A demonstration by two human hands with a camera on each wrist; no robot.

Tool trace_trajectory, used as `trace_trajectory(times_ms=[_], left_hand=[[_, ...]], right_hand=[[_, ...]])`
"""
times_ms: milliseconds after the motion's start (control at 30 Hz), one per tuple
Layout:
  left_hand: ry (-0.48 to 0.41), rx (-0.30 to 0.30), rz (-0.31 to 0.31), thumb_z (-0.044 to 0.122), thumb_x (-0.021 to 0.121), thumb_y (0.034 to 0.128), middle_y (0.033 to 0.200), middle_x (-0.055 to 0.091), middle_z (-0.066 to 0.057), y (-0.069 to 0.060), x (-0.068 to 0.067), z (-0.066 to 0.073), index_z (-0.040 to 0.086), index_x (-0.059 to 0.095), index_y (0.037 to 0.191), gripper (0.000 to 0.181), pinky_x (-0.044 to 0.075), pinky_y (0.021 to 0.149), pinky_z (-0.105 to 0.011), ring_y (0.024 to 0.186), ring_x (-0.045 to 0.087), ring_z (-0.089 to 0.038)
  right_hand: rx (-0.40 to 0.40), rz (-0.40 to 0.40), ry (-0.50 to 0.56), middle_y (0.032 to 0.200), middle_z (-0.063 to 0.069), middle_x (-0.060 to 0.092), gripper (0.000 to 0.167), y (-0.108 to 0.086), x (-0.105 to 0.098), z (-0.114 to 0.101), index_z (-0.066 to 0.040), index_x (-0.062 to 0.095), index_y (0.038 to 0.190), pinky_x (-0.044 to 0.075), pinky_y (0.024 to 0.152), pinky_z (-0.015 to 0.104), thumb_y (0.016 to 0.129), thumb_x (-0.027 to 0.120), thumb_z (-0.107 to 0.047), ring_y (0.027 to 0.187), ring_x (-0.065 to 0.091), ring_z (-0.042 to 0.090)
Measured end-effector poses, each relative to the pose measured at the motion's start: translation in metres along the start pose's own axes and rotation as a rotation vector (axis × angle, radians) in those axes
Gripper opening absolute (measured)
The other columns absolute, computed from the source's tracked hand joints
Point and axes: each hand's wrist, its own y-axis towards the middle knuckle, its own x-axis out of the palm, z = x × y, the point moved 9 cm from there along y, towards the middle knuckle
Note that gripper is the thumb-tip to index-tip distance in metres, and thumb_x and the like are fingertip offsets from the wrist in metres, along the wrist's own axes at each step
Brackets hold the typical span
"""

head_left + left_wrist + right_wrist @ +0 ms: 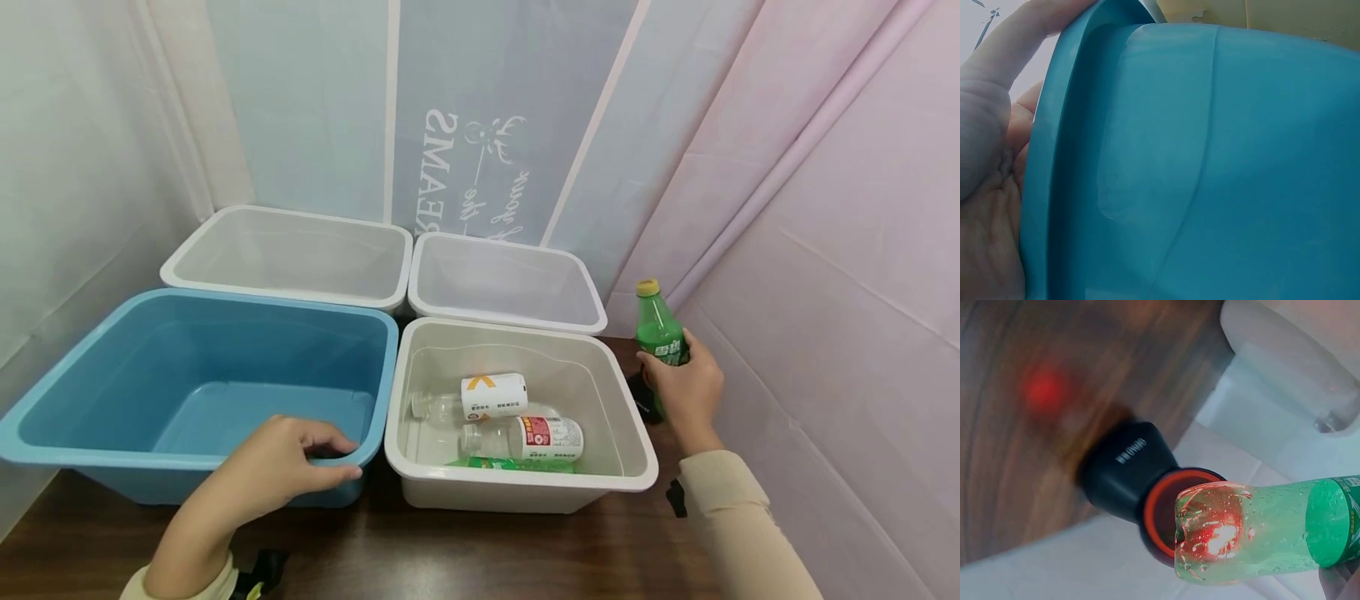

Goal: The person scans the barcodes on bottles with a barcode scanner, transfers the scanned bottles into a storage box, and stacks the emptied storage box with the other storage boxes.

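Note:
My right hand [688, 387] grips a green plastic soda bottle [658, 329] by its label, with the yellow cap up. Just beyond the bottle's base, a black scanner-like device [1125, 465] with an orange ring shines red light on the clear green plastic; whether they touch I cannot tell. My left hand [281, 462] holds the near rim of a blue tub [180, 457] by its right corner, thumb on one side and fingers on the other. Two clear bottles with white labels, one bottle [495, 396] behind the other bottle [551, 438], lie in a beige tub [517, 496] beside a green bottle [517, 465].
Behind stand two white tubs, a left tub [285, 292] and a right tub [510, 321], edge to edge. All the tubs sit on a dark wooden table [465, 558]. A printed curtain [517, 83] hangs at the back and a pink curtain [862, 292] at the right.

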Motion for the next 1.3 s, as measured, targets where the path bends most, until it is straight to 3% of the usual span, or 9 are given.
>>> trace_trajectory(times_ms=[433, 767, 1000, 1300], left_hand=[[-0.010, -0.003, 0.001, 0.043, 0.077, 0.0830, 0.096, 0.075, 0.010, 0.000, 0.001, -0.001, 0.024, 0.078, 0.099, 0.025, 0.051, 0.069, -0.023, 0.083, 0.062, 0.002], [0.000, 0.005, 0.008, 0.041, 0.078, 0.0831, 0.096, 0.075, 0.010, 0.000, 0.001, 0.001, 0.024, 0.078, 0.098, 0.023, 0.051, 0.070, -0.023, 0.084, 0.062, 0.001], [0.005, 0.006, 0.013, 0.041, 0.078, 0.0828, 0.097, 0.075, 0.009, -0.001, 0.000, 0.000, 0.023, 0.078, 0.098, 0.023, 0.051, 0.070, -0.023, 0.085, 0.064, -0.001], [0.009, 0.007, 0.013, 0.046, 0.077, 0.0827, 0.098, 0.075, 0.009, 0.000, 0.000, 0.001, 0.025, 0.078, 0.097, 0.026, 0.052, 0.072, -0.024, 0.089, 0.065, -0.003]], right_hand=[[-0.171, -0.025, -0.022, 0.118, 0.025, 0.068, 0.062, 0.023, 0.002, -0.042, -0.002, 0.061, 0.134, 0.049, 0.088, 0.056, 0.079, 0.083, -0.020, 0.100, 0.064, 0.042], [-0.326, -0.138, -0.055, 0.117, 0.028, 0.066, 0.063, 0.039, 0.013, -0.091, 0.002, 0.059, 0.134, 0.049, 0.087, 0.057, 0.079, 0.084, -0.016, 0.100, 0.063, 0.044], [-0.370, -0.216, -0.075, 0.118, 0.027, 0.066, 0.062, 0.050, 0.026, -0.114, 0.001, 0.058, 0.135, 0.049, 0.086, 0.056, 0.081, 0.082, -0.018, 0.100, 0.062, 0.042], [-0.410, -0.288, -0.099, 0.125, 0.028, 0.063, 0.069, 0.051, 0.041, -0.142, 0.004, 0.055, 0.137, 0.048, 0.093, 0.057, 0.079, 0.084, -0.019, 0.108, 0.060, 0.044]])
